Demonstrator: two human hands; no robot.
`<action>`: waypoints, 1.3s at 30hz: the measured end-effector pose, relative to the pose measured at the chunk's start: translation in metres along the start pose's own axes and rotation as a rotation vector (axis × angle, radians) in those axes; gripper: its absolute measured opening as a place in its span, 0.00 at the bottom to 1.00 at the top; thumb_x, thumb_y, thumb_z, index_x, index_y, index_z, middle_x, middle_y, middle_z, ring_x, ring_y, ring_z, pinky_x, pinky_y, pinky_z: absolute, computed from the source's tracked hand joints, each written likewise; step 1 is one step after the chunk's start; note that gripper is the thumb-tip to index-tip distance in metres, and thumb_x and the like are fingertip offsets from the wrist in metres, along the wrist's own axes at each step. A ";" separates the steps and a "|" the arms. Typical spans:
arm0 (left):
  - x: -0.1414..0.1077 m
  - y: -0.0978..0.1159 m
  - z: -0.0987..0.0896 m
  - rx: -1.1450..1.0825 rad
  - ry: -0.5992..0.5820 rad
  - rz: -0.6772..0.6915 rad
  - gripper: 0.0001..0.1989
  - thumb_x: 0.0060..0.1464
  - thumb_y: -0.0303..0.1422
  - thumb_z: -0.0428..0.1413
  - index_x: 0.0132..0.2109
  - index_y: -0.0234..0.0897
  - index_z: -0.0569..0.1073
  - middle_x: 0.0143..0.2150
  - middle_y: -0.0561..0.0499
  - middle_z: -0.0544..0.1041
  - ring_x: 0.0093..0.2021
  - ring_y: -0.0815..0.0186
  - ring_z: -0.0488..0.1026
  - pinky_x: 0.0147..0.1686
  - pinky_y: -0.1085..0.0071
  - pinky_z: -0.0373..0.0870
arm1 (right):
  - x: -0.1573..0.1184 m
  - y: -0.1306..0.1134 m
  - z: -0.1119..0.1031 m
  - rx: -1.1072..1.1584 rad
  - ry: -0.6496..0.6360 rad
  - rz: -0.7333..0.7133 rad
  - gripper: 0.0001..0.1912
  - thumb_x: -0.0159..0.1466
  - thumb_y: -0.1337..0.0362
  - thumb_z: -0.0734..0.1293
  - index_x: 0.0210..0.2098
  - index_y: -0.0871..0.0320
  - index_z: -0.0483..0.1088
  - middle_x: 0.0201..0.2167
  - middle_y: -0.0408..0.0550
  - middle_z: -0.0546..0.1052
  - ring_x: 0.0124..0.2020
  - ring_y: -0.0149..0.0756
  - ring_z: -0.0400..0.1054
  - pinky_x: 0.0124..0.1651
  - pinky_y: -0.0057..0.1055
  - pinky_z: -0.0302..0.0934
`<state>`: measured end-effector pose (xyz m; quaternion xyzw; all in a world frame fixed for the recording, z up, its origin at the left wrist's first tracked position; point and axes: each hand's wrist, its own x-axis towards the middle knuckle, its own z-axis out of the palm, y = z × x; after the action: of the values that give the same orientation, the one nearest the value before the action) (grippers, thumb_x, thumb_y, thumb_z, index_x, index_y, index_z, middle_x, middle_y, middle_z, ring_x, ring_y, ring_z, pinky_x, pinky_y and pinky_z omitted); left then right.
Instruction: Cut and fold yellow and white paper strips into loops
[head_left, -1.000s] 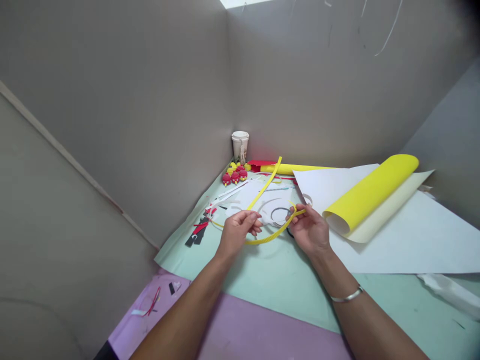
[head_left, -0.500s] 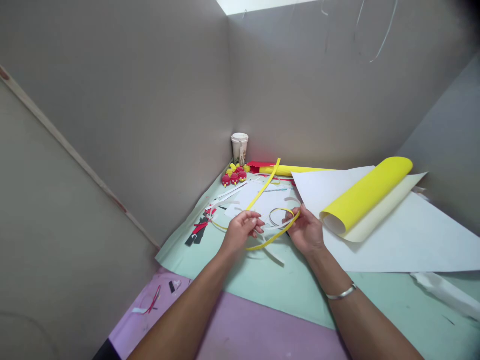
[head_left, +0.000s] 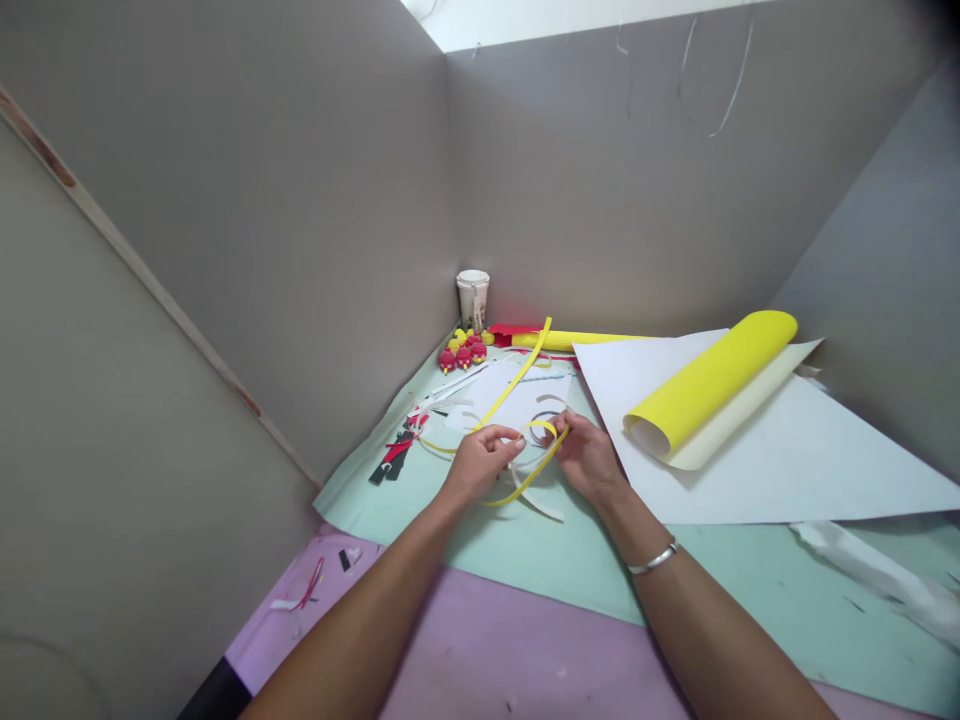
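Observation:
A long, narrow yellow paper strip [head_left: 523,488] curls between my hands, with one part looping near the right fingers. My left hand [head_left: 484,462] pinches the strip between thumb and fingers. My right hand [head_left: 590,455], with a silver bangle on its wrist, closes its fingertips on another part of the strip. Below and behind the hands lie pale paper strips [head_left: 541,507]. Another straight yellow length [head_left: 517,372] rises behind the left hand; whether it belongs to the held strip I cannot tell.
A yellow paper roll [head_left: 716,385] rests on a large white sheet [head_left: 780,475] at right. Red and yellow paper ornaments [head_left: 463,355] sit by a white cup [head_left: 472,298] in the corner. Black and red scraps [head_left: 391,458] lie left. Grey panels [head_left: 360,200] enclose the table.
My right hand has moved left, closer to my left hand, and the yellow strip now bends into a tighter loop between them. The whole view has shifted slightly.

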<state>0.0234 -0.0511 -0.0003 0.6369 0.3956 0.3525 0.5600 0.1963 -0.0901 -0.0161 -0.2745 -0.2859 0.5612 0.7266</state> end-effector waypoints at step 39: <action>0.004 0.003 -0.009 -0.053 -0.117 0.077 0.19 0.55 0.46 0.57 0.38 0.33 0.78 0.31 0.50 0.74 0.31 0.68 0.69 0.38 0.71 0.66 | 0.009 0.014 -0.003 -0.329 0.029 0.070 0.19 0.56 0.46 0.72 0.30 0.58 0.77 0.21 0.40 0.69 0.23 0.27 0.59 0.29 0.26 0.54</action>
<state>0.0177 -0.0437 0.0038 0.6559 0.3280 0.3464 0.5850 0.1915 -0.0789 -0.0275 -0.4078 -0.3536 0.5279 0.6558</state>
